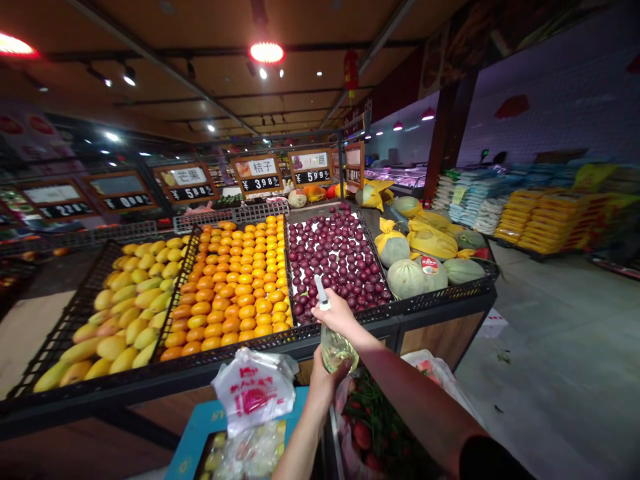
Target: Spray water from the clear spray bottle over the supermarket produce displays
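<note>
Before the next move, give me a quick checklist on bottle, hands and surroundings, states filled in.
1. Right hand gripping the bottle near its neck: ok.
2. Left hand holding the bottle low down: ok.
3. Nozzle clear of the dark-red fruit: cannot tell; they overlap in this single view.
4. What the bottle contains: cannot tell; it is see-through, but I can read no label.
5. Floor at right free of litter: not ok; leafy scraps lie there.

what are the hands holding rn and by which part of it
A clear bottle: the right hand grips its neck, below the white nozzle; the left hand holds it near the base.
</note>
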